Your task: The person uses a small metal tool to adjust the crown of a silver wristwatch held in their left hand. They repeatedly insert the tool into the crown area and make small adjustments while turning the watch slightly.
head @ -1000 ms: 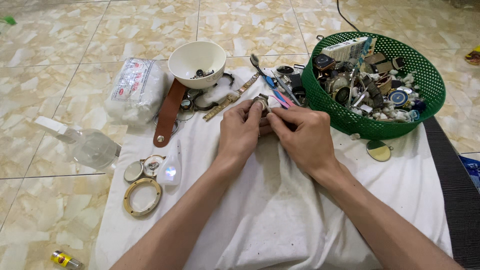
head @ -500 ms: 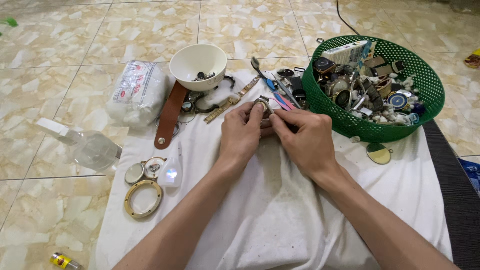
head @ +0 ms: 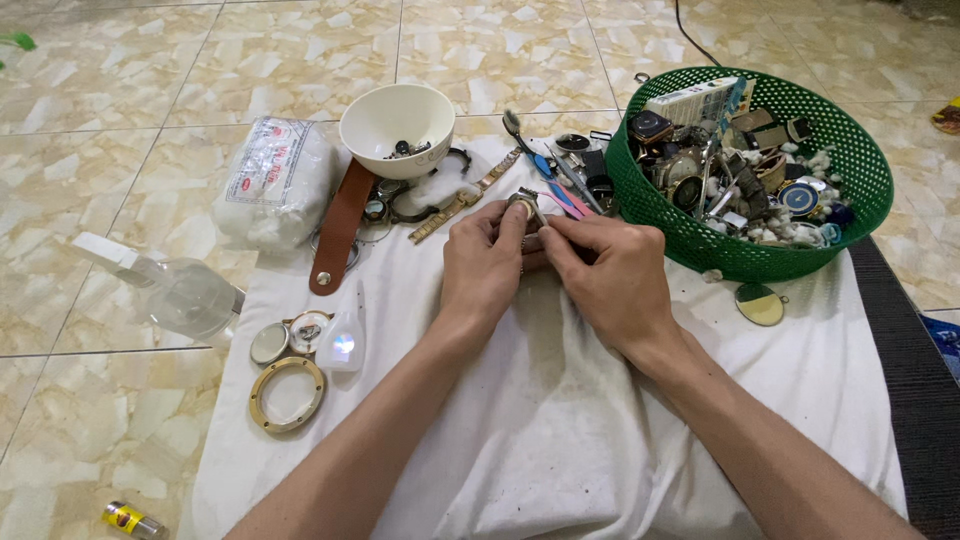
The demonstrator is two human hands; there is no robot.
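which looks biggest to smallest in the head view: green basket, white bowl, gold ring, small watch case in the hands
1. Green basket, clearly the largest.
2. White bowl.
3. Gold ring; it lies nearer the camera, yet looks smaller than the bowl.
4. Small watch case, pinched by both hands, smallest.

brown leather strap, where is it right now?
Head view, left of centre: the brown leather strap lies on the white cloth, between the white bowl and the white packet.
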